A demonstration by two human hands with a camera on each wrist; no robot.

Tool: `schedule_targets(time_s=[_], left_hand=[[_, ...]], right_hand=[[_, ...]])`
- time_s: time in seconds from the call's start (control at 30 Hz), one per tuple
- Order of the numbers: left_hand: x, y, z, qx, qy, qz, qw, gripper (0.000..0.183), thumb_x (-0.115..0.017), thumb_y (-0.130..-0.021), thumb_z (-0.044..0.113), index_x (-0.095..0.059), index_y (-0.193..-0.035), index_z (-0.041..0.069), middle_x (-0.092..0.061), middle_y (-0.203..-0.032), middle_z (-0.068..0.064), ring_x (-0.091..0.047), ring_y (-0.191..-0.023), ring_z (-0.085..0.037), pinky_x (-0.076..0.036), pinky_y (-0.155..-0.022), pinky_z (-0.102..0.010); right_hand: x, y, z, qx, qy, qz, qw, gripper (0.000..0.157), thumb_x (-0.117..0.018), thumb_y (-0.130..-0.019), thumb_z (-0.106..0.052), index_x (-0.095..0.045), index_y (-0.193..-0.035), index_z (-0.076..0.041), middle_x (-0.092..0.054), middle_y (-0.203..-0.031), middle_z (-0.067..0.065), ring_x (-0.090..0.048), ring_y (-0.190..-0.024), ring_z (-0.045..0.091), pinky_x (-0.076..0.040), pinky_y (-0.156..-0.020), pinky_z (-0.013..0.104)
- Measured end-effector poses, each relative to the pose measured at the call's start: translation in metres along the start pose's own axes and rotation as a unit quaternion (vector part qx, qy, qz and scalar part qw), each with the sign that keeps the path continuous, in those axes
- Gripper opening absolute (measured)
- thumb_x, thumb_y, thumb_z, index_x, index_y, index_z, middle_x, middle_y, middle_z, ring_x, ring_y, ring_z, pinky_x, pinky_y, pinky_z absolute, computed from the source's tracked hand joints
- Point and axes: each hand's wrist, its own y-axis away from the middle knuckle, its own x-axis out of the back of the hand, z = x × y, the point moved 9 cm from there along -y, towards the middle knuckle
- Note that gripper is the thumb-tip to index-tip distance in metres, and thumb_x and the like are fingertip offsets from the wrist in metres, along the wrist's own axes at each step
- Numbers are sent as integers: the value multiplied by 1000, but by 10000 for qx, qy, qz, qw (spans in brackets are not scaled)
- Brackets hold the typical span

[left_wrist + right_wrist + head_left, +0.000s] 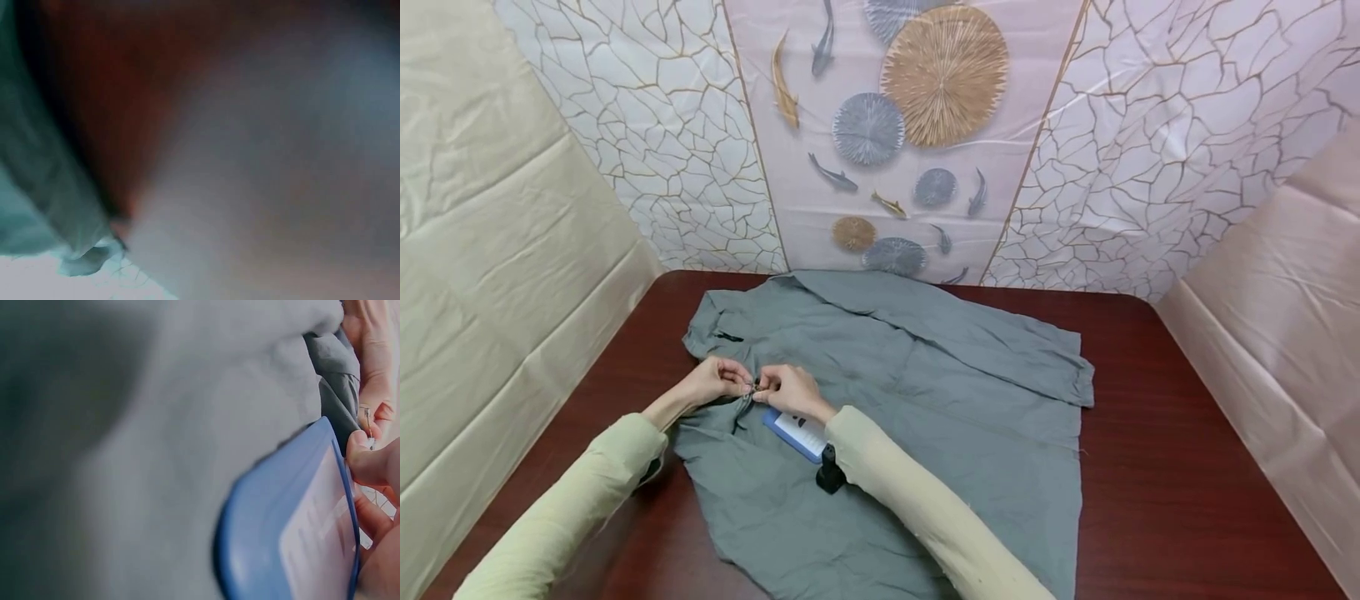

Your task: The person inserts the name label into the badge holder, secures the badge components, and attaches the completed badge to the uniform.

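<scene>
A grey-green long-sleeved garment lies spread out, one sleeve stretched across its far side. My left hand pinches a gathered fold of its cloth near the left end. Right beside it, fingertips almost meeting, my right hand pinches a small metal clip, whose exact form is hard to make out. Below the right hand is a blue badge holder with a white card; the right wrist view shows the holder close up. The left wrist view is mostly blurred, with cloth at its left.
Under the garment is a dark red table. Cream cloth walls stand at both sides, and a patterned backdrop with fish and discs rises behind. A black wrist camera sits at the right cuff.
</scene>
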Motion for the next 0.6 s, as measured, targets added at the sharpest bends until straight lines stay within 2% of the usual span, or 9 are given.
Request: schedule_targets(time_s=[0.2,0.33,0.4,0.5,0.6], left_hand=[[4,3,2,304,-28,-396,9987,10,-64,-80,2,-63,-88,-6,-64,-65,8,-58,-62,-2,-48,-61,-19],[4,4,0,441,143,-722,9963,4,-61,-84,4,-63,-86,4,-63,-66,10,-55,-60,-1,-45,-58,-18],[2,4,-2,442,268,-845,9951,6,-59,-85,4,-63,-85,9,-63,-67,11,-55,-61,0,-45,-60,-17],[1,3,-5,478,284,-833,9950,11,-59,-85,4,-62,-82,14,-64,-68,12,-56,-64,0,-45,-62,-16],[1,2,-3,412,171,-669,9968,11,-60,-84,3,-63,-80,13,-63,-66,12,-57,-64,0,-45,-63,-16]], right_hand=[[-2,0,-2,44,195,11,9998,21,-64,-83,-30,-54,-70,-17,-49,-55,-7,-39,-47,7,-27,-46,18],[-2,1,-5,122,248,-23,9996,20,-64,-83,-29,-54,-70,-17,-49,-55,-7,-38,-47,7,-26,-45,18],[-2,1,-6,135,235,-48,9996,20,-64,-84,-29,-54,-70,-17,-49,-55,-7,-38,-47,8,-26,-45,18],[-3,2,-6,136,260,-86,9995,21,-63,-84,-29,-54,-70,-17,-49,-55,-7,-38,-47,8,-26,-45,18],[-2,1,-6,111,326,-65,9994,22,-63,-84,-30,-53,-69,-17,-48,-55,-8,-38,-47,8,-26,-45,18]])
